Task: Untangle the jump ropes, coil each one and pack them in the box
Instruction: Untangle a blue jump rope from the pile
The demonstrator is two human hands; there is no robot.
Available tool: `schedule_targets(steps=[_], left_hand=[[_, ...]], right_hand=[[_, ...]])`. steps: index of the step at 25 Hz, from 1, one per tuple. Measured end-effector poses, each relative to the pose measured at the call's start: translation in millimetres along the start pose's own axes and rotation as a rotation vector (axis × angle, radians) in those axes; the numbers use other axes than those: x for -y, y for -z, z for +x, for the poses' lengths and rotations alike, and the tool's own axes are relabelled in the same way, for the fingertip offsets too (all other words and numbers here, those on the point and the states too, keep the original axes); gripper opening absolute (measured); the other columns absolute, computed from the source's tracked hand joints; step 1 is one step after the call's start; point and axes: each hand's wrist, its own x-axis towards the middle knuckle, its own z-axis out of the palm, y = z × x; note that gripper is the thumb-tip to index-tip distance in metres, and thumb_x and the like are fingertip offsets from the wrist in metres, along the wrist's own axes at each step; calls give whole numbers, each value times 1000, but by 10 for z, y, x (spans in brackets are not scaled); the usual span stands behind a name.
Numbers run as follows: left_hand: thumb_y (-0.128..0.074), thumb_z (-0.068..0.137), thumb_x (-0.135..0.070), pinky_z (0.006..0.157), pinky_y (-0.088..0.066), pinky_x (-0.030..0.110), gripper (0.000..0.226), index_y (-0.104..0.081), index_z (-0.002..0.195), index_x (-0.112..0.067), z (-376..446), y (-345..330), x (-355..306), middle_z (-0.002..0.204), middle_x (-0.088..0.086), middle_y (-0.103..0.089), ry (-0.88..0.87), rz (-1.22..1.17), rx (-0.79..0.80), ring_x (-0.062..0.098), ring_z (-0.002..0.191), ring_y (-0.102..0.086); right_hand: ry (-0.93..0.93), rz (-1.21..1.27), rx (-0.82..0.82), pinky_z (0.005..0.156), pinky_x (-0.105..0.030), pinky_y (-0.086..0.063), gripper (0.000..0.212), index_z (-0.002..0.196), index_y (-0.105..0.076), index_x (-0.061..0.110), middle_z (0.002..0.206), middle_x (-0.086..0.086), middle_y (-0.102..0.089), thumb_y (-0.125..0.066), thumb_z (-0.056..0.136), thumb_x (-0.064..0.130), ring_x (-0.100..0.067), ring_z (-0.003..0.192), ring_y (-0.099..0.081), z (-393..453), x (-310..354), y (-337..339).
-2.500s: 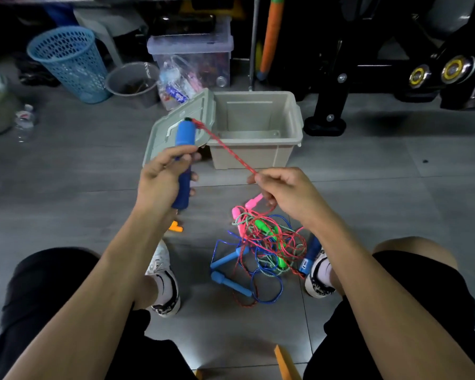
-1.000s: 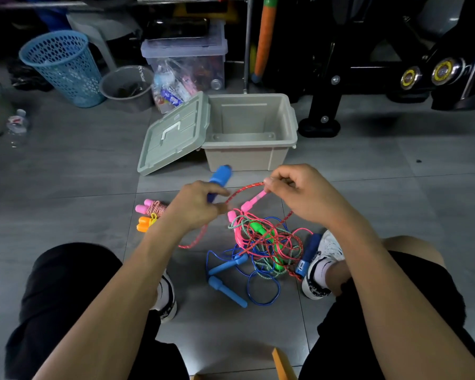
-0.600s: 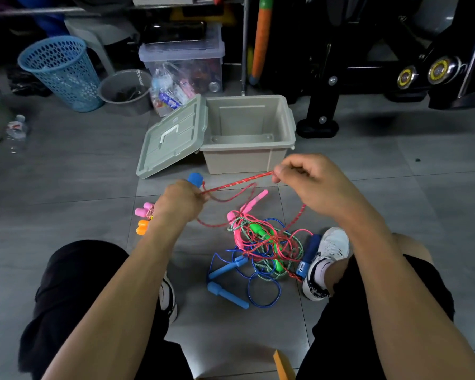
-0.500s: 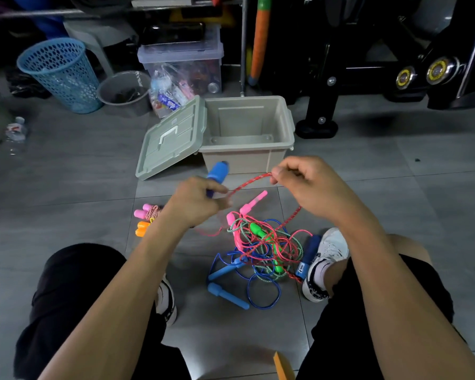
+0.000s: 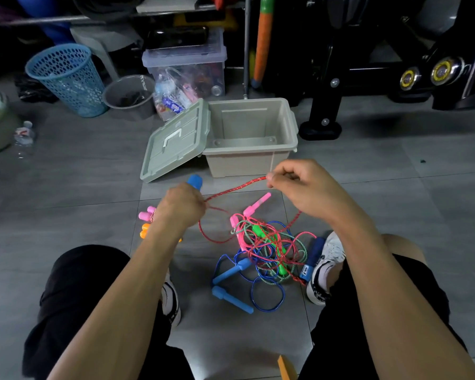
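My left hand [image 5: 181, 207] grips a blue handle [image 5: 194, 182] of the red jump rope [image 5: 235, 188], with a loop of that rope hanging below it. My right hand [image 5: 305, 187] pinches the red rope a short way along, stretching it between the hands. The rope runs down from my right hand into a tangle of red, pink, green and blue ropes [image 5: 266, 248] on the floor between my feet. Its other blue handle [image 5: 311, 259] lies by my right shoe. The beige box [image 5: 283, 149] stands open behind, its lid [image 5: 176, 141] leaning on its left side.
A coiled rope with pink and orange handles [image 5: 146, 223] lies on the floor left of my left hand. Behind stand a blue mesh basket [image 5: 66, 78], a grey bucket [image 5: 129, 96], a clear storage bin [image 5: 187, 69] and black gym equipment [image 5: 368, 64].
My left hand has lowered with the blue handle and gathered loops of red rope, while my right hand keeps feeding rope from the tangle toward it.
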Motion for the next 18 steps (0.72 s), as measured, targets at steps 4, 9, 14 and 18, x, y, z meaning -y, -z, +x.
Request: schedule_targets(steps=[4,9,14,18], left_hand=[[-78,78,-32,80,-46,22,28,-74,105,-27,-299,92,-238,103,1,-66,-542,-377,-61,11,84,-61],[-75,83,-22,70,-39,23,11,-77,93,-18,-256,44,-263,91,4,-66,-574,-388,-191,18,78,-58],[-57,89,-14,83,-52,33,23,-71,108,-11,58,60,59,107,12,-67,-59,33,-94,32,93,-63],[-76,81,-24,64,-39,12,22,-74,103,-25,-151,-55,-152,84,-13,-62,-441,-286,56,1,66,-53]], right_hand=[[15,-24,62,51,-24,-34,20,84,-70,18,72,-12,-64,-58,95,28,-4,53,-43,41,48,-83],[30,50,95,54,-24,-38,21,79,-67,23,63,4,-56,-56,96,25,-5,53,-44,29,67,-123],[56,31,39,51,-14,-39,23,77,-68,26,74,8,-71,-56,97,26,-6,53,-51,-4,76,-56],[55,-90,72,61,-32,-45,23,77,-66,27,71,3,-67,-54,97,26,-13,62,-56,27,64,-172]])
